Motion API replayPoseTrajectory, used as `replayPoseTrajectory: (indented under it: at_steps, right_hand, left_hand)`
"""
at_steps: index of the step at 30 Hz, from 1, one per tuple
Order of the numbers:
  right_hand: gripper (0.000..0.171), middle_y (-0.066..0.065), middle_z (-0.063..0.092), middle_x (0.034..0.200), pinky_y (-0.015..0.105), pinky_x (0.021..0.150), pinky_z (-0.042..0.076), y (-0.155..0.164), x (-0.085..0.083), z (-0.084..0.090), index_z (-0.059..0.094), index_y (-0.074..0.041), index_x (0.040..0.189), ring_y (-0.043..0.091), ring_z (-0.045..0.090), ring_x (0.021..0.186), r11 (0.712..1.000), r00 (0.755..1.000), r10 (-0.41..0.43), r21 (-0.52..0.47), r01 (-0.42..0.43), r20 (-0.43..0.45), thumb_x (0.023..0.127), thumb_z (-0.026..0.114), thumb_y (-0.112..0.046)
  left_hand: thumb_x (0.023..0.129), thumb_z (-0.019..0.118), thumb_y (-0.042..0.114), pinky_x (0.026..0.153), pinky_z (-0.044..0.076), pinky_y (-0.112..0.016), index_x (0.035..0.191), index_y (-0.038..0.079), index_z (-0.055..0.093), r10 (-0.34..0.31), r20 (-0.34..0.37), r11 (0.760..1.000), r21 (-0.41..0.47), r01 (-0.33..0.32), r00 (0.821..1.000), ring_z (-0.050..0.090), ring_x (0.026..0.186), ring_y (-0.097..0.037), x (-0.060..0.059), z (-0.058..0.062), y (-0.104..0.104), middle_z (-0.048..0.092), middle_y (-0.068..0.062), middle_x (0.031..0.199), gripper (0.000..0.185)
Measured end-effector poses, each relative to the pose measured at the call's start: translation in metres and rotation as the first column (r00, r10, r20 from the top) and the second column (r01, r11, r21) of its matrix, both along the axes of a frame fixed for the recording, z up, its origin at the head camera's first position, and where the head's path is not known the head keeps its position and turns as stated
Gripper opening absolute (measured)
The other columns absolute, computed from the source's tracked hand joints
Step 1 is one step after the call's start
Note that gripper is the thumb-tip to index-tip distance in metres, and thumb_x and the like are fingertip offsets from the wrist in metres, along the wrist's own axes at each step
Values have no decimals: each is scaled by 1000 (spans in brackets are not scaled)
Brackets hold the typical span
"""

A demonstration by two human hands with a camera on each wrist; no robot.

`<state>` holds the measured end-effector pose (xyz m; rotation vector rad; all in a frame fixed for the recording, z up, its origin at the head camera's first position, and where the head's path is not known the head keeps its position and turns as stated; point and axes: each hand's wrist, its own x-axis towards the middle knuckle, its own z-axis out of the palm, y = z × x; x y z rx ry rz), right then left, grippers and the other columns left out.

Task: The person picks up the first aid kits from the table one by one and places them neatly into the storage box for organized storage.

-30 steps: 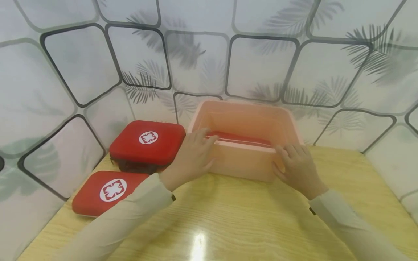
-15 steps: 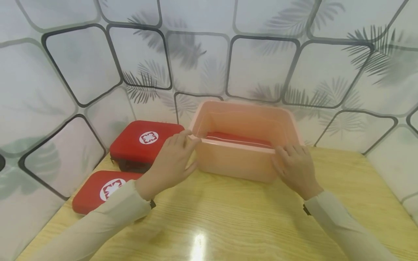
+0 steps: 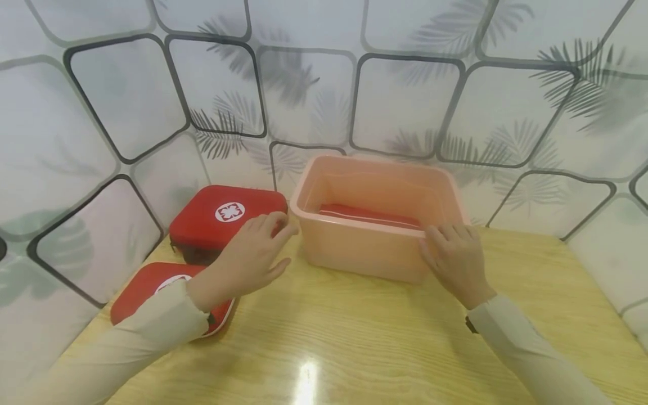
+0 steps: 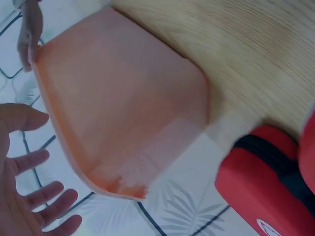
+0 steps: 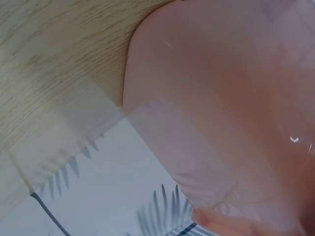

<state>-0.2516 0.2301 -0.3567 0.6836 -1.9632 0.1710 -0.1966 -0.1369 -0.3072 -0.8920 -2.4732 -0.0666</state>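
A peach plastic bin (image 3: 364, 247) stands on the wooden table against the wall, with a flat red item (image 3: 372, 215) at its bottom, partly hidden by the front wall. My right hand (image 3: 455, 261) grips the rim at the bin's front right corner. To the left of the bin, my left hand (image 3: 245, 256) hovers apart from it, and the left wrist view shows its fingers (image 4: 49, 194) spread with nothing held. Behind and beneath that hand and forearm lie two red first-aid cases: the rear one (image 3: 202, 219) and the partly covered front one (image 3: 136, 289).
Patterned wall covering (image 3: 405, 101) with leaf prints rises directly behind the bin and along both sides. Table surface (image 3: 354, 337) extends in front of the bin and to its right. A black strap (image 4: 266, 155) runs over one red case in the left wrist view.
My left hand has come off the bin's front rim and moved left and toward me, over the red cases. The right hand stays at the right corner; the bin looks unmoved.
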Motion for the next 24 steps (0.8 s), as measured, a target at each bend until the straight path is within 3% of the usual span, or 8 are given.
replayPoseTrajectory:
  at_steps: [8, 13, 17, 20, 22, 24]
  right_hand:
    - [32, 13, 53, 67, 45, 58, 34, -2, -1, 0, 61, -3, 85, 36, 49, 62, 1000, 1000, -5, -2, 5, 11, 88, 44, -31]
    - [32, 13, 53, 67, 44, 58, 34, -2, -1, 1, 61, -3, 85, 36, 48, 61, 1000, 1000, 4, -15, -4, 12, 88, 45, -31]
    - [32, 13, 51, 66, 45, 57, 34, -2, -2, 1, 61, -3, 85, 36, 48, 60, 1000, 1000, 11, -18, -11, 9, 88, 45, -30]
    - [32, 13, 51, 66, 45, 57, 34, -1, -2, 0, 61, -4, 85, 36, 48, 60, 1000, 1000, 9, -16, -9, 7, 88, 45, -31]
    - [33, 13, 51, 66, 45, 57, 34, -1, -3, 0, 61, -4, 85, 36, 48, 61, 1000, 1000, 8, -16, -7, 8, 88, 44, -31]
    - [33, 13, 51, 66, 45, 57, 33, 0, -3, -1, 60, -4, 84, 36, 48, 61, 1000, 1000, 5, -13, -5, 8, 89, 44, -31]
  left_hand:
    - [74, 73, 31, 83, 47, -37, 118, 10, 54, -84, 177, 979, -169, 115, 981, 52, 91, -21, -1, 2, -35, 54, -6, 104, 52]
    - [74, 74, 32, 84, 48, -36, 116, 14, 55, -79, 287, 962, -228, 149, 955, 53, 91, -17, -3, 2, -53, 55, -1, 104, 50]
    - [73, 74, 31, 79, 47, -35, 111, 17, 55, -73, 325, 947, -273, 168, 943, 50, 84, -12, -7, -2, -68, 54, 3, 95, 44]
    - [70, 74, 32, 74, 45, -33, 101, 20, 57, -53, 354, 951, -266, 155, 934, 48, 78, -8, -11, -7, -80, 53, 7, 87, 37]
    - [70, 75, 34, 73, 46, -32, 96, 22, 57, -18, 401, 963, -240, 124, 916, 49, 77, -7, -14, -12, -87, 54, 8, 85, 34]
    - [71, 75, 34, 74, 47, -32, 95, 23, 58, 21, 481, 979, -188, 80, 876, 53, 79, -7, -17, -17, -93, 57, 8, 86, 31]
